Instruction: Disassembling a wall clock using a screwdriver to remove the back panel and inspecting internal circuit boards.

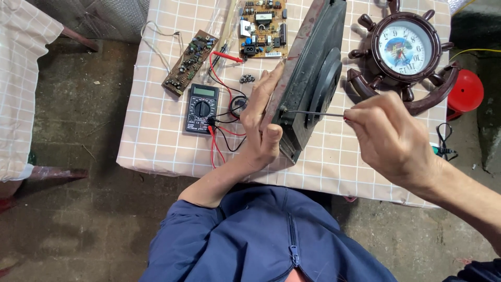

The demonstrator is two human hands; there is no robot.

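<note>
Your left hand (259, 122) presses flat against the near face of the dark panel (312, 73), which stands on edge, tilted, on the checked tablecloth (156, 130) close to the table's front edge. There is little cloth between the panel's lower corner and that edge, and bare floor shows to the left of the table. Your right hand (389, 138) is pinched shut around the handle end of a thin screwdriver (313, 113); its shaft runs level to the left and its tip meets the panel's side just beside your left thumb. The handle is almost wholly hidden inside your fingers, and what the tip sits in is too small to make out.

Left of your left hand lies a black multimeter (201, 108) with red and black leads looping toward your wrist. Beyond it lie a narrow brown circuit board (189, 62) and a larger circuit board (262, 27), cut off at the top. Behind the screwdriver stands a ship's-wheel clock (404, 49), near your right hand. The panel's upper end runs out of view.
</note>
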